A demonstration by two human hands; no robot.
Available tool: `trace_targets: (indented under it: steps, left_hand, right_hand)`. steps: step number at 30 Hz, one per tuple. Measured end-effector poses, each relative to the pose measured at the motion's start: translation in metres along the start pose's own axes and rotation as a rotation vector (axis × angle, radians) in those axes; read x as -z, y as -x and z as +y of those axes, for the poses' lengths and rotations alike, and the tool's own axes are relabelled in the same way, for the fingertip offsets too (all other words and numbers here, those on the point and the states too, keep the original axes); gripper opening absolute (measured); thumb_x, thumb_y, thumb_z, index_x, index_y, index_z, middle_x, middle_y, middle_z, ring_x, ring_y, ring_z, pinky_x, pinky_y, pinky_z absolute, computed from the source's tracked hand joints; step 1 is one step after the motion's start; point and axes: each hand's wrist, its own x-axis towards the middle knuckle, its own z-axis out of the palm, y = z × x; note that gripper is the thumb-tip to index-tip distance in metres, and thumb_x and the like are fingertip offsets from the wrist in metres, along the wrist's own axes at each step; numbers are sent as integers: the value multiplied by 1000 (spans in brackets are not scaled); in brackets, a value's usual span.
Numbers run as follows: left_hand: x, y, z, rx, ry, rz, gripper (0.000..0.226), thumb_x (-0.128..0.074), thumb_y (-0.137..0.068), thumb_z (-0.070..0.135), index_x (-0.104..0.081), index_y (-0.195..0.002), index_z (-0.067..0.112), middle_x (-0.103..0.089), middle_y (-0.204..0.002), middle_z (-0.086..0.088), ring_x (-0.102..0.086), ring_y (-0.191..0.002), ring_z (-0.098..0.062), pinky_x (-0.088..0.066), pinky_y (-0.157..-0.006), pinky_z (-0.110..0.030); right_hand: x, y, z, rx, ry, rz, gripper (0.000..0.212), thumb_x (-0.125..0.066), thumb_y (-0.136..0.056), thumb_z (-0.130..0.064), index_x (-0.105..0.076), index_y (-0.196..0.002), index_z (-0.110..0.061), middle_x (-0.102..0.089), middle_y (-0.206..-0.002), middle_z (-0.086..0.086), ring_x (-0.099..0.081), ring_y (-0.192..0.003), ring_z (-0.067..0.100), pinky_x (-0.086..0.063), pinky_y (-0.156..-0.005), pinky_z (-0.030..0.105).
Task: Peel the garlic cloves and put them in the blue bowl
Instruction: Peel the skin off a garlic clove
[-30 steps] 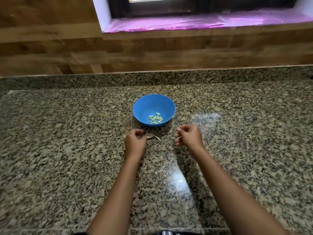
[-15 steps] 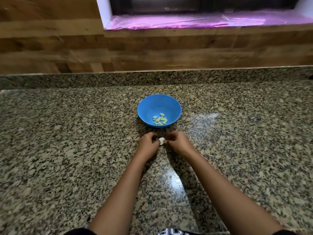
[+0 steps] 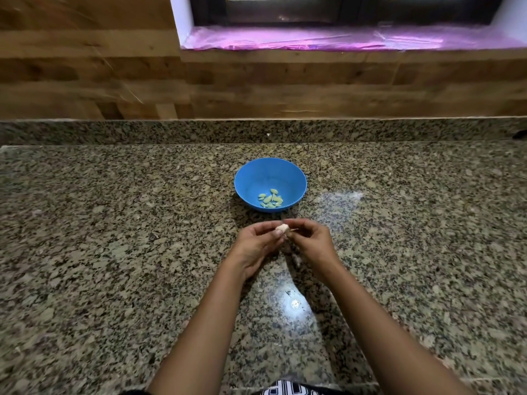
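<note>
Pinching together now, both hands meet just at 6 o'clock of the blue bowl (image 3: 242,181) in the head view. A second ago they were apart, low over the desk (image 3: 114,252), the left one curled beside a brownish scrap. Half a second ago they closed on a pale garlic clove (image 3: 281,228). Now the left hand (image 3: 256,245) has turned palm-up, its thumb and fingertips curled round the clove. The right hand (image 3: 312,240), coming in from 3 o'clock, nips at the clove's near end with thumb and forefinger. A thin brownish shred of skin (image 3: 294,230) shows at those fingertips. Whether it is already torn free is too small to tell.

The clove sits between the two sets of fingertips, above the desk and short of the bowl. The peeled cloves (image 3: 271,198) lie toward the 6 o'clock side of the bowl's floor, and the heap looks the same as before.

My reading is that a fresh clove has been taken up and peeling has just begun. Only once the skin is off does the short carry toward 12 o'clock into the bowl follow. No other unpeeled cloves show on the desk.
</note>
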Motion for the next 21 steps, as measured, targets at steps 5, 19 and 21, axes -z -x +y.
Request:
trace_targets:
  steps: [5,19,21]
  left_hand:
    - [-2,3,-1,-144,-108,37,23,-63,-79,-11,-67,-98,1,-72,-86,-9,-69,-76,-16,-58,-69,-25]
    - [-11,9,-6,-261,-215,99,13,-66,-82,-1,-67,-94,4,-72,-83,-3,-69,-74,-10,-54,-60,-20]
    - [-12,8,-7,-287,-335,136,13,-68,-82,4,-67,-95,5,-70,-87,-4,-67,-78,-11,-53,-62,-19]
  right_hand:
    - [0,5,-8,-114,-233,-2,24,-60,-85,5,-61,-109,6,-68,-96,16,-67,-78,19,-54,-64,23]
    - [-5,13,-15,-220,-444,-14,18,-60,-83,6,-63,-100,7,-68,-92,16,-68,-71,20,-56,-57,25]
    - [-7,13,-16,-225,-453,7,11,-59,-83,6,-65,-91,3,-69,-86,14,-68,-66,20,-55,-54,24]
